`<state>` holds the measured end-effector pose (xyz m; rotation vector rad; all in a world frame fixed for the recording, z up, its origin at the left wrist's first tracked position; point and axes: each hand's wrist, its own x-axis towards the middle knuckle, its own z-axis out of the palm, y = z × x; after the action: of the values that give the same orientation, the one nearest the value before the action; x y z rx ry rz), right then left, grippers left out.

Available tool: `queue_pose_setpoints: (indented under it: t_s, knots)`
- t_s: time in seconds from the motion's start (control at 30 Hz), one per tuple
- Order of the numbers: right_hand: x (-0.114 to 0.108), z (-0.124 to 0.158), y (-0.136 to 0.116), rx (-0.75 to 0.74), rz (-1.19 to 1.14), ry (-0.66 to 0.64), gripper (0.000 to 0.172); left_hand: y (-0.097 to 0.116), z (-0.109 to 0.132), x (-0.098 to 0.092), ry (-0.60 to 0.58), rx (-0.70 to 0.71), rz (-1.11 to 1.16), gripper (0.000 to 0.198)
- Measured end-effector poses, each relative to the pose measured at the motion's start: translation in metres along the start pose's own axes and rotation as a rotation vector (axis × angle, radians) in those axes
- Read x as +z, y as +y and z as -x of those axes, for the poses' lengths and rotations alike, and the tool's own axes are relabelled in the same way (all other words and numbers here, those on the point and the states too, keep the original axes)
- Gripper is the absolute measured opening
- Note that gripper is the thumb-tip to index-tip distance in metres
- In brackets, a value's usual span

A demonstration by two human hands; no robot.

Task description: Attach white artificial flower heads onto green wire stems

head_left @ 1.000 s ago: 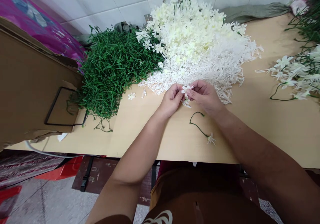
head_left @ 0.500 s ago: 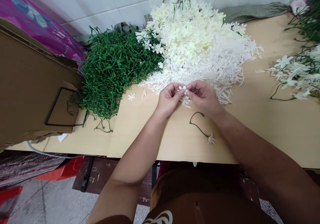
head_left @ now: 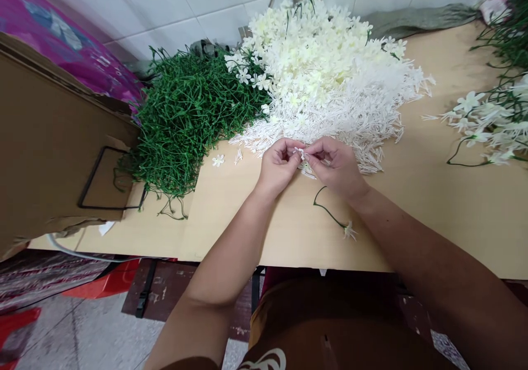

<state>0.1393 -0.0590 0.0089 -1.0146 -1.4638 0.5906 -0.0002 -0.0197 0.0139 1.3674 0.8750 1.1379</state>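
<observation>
Between the fingertips of both hands is a small white artificial flower [head_left: 301,153], partly covered by the thumbs. My left hand [head_left: 281,162] pinches it from the left, and my right hand [head_left: 333,164] pinches it from the right. Just below the fingers, another pale blossom [head_left: 306,168] lies on the table. A green plastic stem [head_left: 328,210] with a white flower at its lower end rests nearer to me, its upper end by my right hand. Behind both hands spreads a heap of white stamen-like sticks [head_left: 350,106], with cream flower heads [head_left: 305,51] piled above them.
Left of the hands is a tangled pile of green stems [head_left: 185,117], beside a cardboard box [head_left: 53,139] and a black wire frame [head_left: 82,194]. A loose white flower [head_left: 218,160] lies on the table [head_left: 231,205]. Assembled flower sprays [head_left: 490,122] sit at the right.
My right hand has shifted slightly left and closer to my left hand. The small flower between the fingers has turned, and its petals now look bunched. The view has shifted slightly.
</observation>
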Motion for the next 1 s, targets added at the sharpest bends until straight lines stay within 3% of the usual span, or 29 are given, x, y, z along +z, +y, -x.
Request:
queue_pose_setpoints:
  t_s: [0.2, 0.33, 0.8, 1.0]
  knots:
    - [-0.001, 0.000, -0.006, -0.167, 0.102, 0.004, 0.012, -0.002, 0.002, 0.000, 0.046, 0.145, -0.042, 0.023]
    - [-0.002, 0.000, -0.007, -0.195, 0.135, 0.002, 0.013, -0.002, 0.000, 0.000, 0.040, 0.130, -0.039, 0.027]
    - [-0.005, -0.002, -0.001, -0.062, 0.080, -0.053, 0.011, 0.001, 0.002, 0.002, -0.014, 0.033, 0.045, 0.041]
    - [-0.012, -0.007, -0.002, 0.011, 0.018, -0.003, 0.009, 0.007, 0.003, -0.002, -0.065, 0.039, -0.059, 0.037]
